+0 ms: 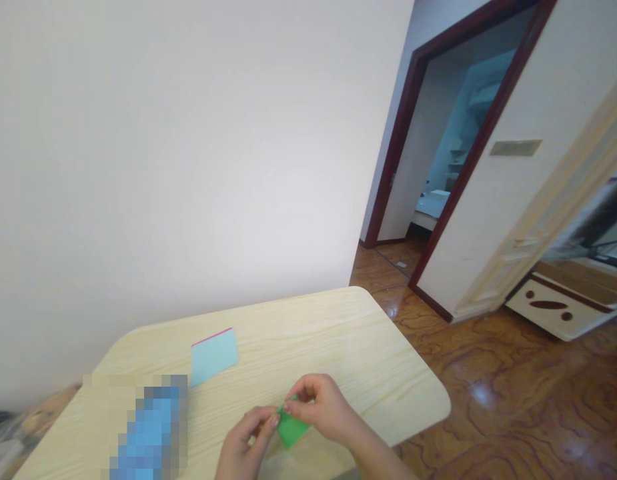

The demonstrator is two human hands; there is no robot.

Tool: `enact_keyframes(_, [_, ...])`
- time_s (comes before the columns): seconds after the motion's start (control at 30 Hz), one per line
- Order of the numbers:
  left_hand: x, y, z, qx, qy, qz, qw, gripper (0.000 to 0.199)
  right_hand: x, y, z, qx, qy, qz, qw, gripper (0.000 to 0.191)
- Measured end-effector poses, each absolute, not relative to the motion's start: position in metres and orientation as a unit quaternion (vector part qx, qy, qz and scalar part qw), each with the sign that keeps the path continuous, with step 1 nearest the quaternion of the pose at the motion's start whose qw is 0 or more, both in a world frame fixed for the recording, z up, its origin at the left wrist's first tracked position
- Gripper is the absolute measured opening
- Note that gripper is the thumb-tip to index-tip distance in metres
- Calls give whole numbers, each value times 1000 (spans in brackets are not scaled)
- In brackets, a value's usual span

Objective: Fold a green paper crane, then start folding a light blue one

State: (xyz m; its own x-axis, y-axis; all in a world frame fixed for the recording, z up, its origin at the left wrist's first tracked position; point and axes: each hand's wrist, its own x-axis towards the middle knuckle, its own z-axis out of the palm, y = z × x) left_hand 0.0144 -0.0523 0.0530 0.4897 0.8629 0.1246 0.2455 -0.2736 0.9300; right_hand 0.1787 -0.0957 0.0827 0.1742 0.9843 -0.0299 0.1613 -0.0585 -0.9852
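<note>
Between the left hand and right hand, both pinching it, the green paper is light, creases easily, and is best held by its edges.

A home room, with polished wood floor and dark-framed doorway.

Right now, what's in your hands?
Left hand, right hand: both pinching green paper. Pale blue card lying apart on the table.

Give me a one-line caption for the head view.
Left hand and right hand pinch green paper above a wood-grain table, a pale blue card lying beyond.
</note>
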Motion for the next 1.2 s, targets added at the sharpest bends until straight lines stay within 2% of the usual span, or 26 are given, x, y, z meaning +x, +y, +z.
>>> enact_keyframes(0.17, [17,-53,61,715,398,328,472,33,179,-94,86,-597,-508,404,471,10])
enact_keyframes(0.37, [17,-53,72,677,420,393,459,34,173,-95,81,-554,-473,472,497,18])
enact_keyframes(0.53, [16,-54,71,612,450,421,495,38,164,-103,83,-619,-473,397,485,9])
enact_keyframes(0.8, [12,-53,69,601,455,385,533,44,162,-105,91,-629,-478,361,495,8])
enact_keyframes(1.03, [2,-46,65,710,403,306,489,32,166,-106,92,-649,-525,320,449,11])
enact_keyframes(1.2, [3,-49,69,729,386,308,474,29,166,-105,94,-650,-524,325,444,10])
